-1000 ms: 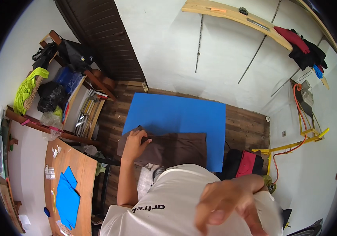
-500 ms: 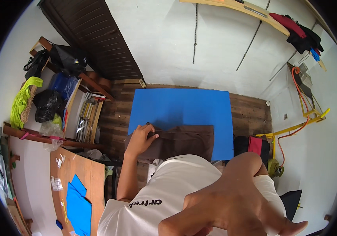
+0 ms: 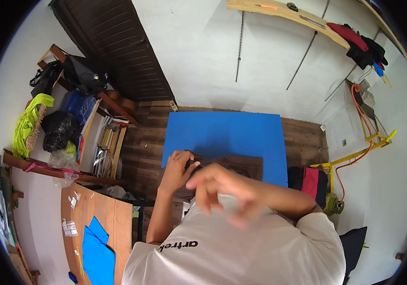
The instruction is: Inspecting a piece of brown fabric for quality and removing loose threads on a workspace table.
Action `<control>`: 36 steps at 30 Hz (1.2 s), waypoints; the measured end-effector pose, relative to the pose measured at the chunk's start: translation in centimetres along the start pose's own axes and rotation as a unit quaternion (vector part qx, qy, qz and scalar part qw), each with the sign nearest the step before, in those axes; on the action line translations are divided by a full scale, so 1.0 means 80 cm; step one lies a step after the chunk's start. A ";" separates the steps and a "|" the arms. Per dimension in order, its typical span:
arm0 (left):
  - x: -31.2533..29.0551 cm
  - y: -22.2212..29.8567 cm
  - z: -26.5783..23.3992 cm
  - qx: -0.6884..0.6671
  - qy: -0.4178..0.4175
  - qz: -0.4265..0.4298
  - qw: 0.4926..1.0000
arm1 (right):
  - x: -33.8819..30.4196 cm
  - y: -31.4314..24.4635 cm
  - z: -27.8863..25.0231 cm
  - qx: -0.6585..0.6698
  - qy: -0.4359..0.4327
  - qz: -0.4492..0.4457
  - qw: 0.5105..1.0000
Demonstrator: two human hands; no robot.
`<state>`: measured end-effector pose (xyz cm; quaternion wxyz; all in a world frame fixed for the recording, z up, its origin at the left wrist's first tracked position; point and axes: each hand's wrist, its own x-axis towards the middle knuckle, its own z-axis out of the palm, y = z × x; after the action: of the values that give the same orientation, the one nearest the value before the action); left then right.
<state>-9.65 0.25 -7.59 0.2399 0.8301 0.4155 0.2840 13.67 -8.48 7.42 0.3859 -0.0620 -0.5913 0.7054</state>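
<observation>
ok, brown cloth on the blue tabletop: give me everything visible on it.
The brown cloth is dark, plain and matte, and looks like woven fabric. It lies along the near side of the blue tabletop, mostly flat with slight creases; its far edge and right end show against the blue. The left hand is at its left part. The blurred right hand, its forearm and the shirt hide much of the rest.

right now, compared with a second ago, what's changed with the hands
The right hand has swung forward and leftward, toward the left hand; its grip is too blurred to tell. The left hand stays on the brown cloth, which still lies on the blue tabletop.
</observation>
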 end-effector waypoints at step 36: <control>0.075 0.082 -0.034 -0.206 0.082 0.058 0.973 | 0.004 0.085 -0.103 -0.349 0.281 0.032 0.893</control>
<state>-4.88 2.12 0.21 0.3544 0.7592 0.3176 0.4440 14.74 -1.79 -0.85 0.4669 -0.4072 -0.6639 0.4188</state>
